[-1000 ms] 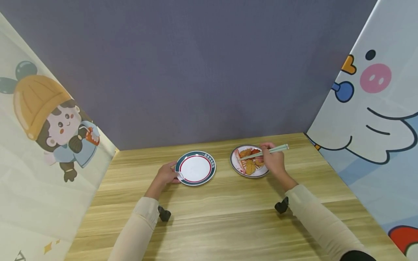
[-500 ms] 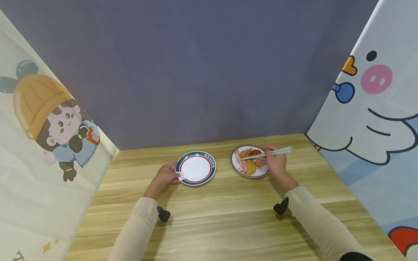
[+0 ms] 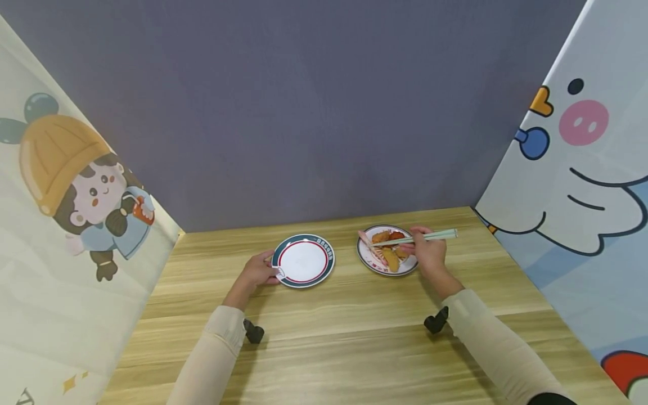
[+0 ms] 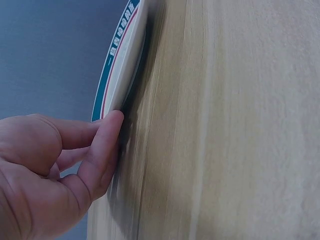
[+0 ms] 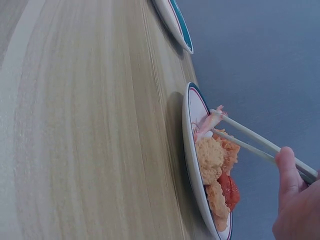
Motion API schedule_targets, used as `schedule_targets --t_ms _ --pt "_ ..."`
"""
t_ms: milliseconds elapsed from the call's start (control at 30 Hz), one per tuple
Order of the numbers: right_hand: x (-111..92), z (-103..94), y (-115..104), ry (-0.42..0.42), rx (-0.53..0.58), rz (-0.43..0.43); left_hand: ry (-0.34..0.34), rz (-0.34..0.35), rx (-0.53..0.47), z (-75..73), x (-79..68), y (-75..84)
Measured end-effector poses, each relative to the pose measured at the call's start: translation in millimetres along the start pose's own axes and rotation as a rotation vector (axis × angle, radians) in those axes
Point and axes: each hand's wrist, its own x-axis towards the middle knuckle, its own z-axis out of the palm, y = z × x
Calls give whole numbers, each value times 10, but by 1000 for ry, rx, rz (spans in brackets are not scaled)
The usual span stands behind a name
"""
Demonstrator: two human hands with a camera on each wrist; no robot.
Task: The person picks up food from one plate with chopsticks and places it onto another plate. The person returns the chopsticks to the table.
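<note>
My left hand (image 3: 259,270) pinches the near-left rim of a white plate (image 3: 302,262) with a green band and red ring, thumb above and fingers at the edge in the left wrist view. Pale green chopsticks (image 3: 439,234) are held in my right hand (image 3: 428,252), over the right side of a second plate (image 3: 362,256). Their tips, slightly parted, grip a long pink-and-white shrimp-like piece (image 5: 210,123), tilted with its upper end raised past the rim. Golden fried pieces (image 5: 210,159) and a red saucy piece (image 5: 229,191) lie beside it on that plate.
Both plates sit toward the back of a wood-grain table (image 3: 334,343), a short gap between them. A grey panel (image 3: 324,112) rises behind. Printed cartoon panels (image 3: 572,214) stand at either side. Black wrist mounts (image 3: 436,320) hang below the sleeves.
The shrimp-like piece has shifted and turned on the food plate, its far end now sticking out over the rim. My right hand moved slightly right with the chopsticks; my left hand stayed still.
</note>
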Motion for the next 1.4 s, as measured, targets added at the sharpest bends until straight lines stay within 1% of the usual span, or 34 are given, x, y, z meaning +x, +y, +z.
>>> schedule_targets --t_ms 233,367,633,800,1000,1067,1167,1400 --pt "11 -30 -42 36 63 3 3 -2 5 -5 -14 9" --pt "2 -33 -49 37 63 1 -6 1 7 -5 -25 20" --pt "-39 30 -38 -7 -22 -2 -4 7 10 -5 -34 39" --pt "-38 54 -21 -1 -21 15 -6 9 17 2 -44 51" --pt "-1 66 55 -33 -46 17 -2 7 22 -1 -60 46" --pt "9 78 81 -19 -66 7 1 9 21 -1 -61 49" --pt "14 93 108 19 -66 2 1 13 20 0 -58 52" --pt "-3 71 95 56 28 88 -7 26 14 5 -56 37"
